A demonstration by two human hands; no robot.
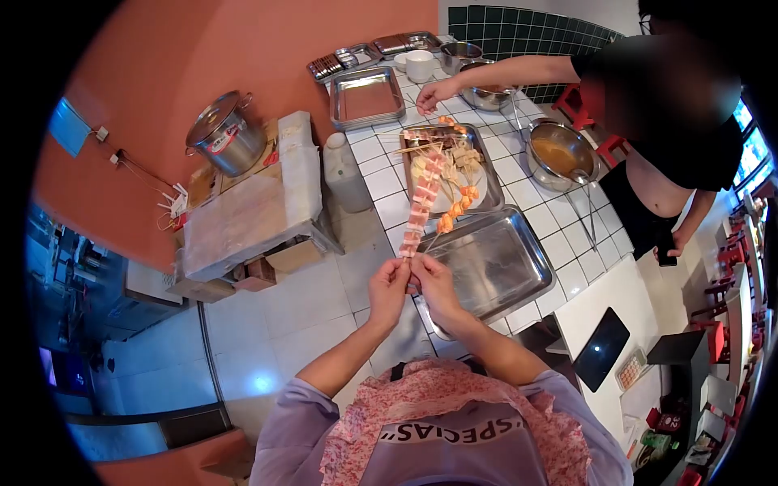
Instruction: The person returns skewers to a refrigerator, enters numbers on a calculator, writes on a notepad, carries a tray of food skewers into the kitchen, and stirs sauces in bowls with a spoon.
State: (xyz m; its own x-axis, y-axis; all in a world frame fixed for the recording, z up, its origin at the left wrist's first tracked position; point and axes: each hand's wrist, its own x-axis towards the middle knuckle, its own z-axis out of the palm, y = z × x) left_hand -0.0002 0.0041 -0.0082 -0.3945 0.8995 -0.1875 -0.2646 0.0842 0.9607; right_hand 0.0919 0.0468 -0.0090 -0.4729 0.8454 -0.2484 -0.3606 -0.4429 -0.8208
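My left hand (390,289) and my right hand (432,285) meet at the near end of a long meat skewer (421,206), fingers closed round it. Pink and white pieces line the skewer, which points away from me over the tray edge. Beyond it a metal tray (493,188) holds a plate with pale food pieces, orange skewers (459,208) and more sticks. Just right of my hands lies a bare metal tray (496,263). At the far side another person's hand (438,95) reaches over the food tray.
On the tiled table (567,240) stand a pot of orange-brown liquid (559,154), another metal tray (367,95), a white cup (419,66) and bowls. A person (648,138) stands at the right, holding a phone (667,258). A steel pot (227,134) stands left; a tablet (601,349) lies right.
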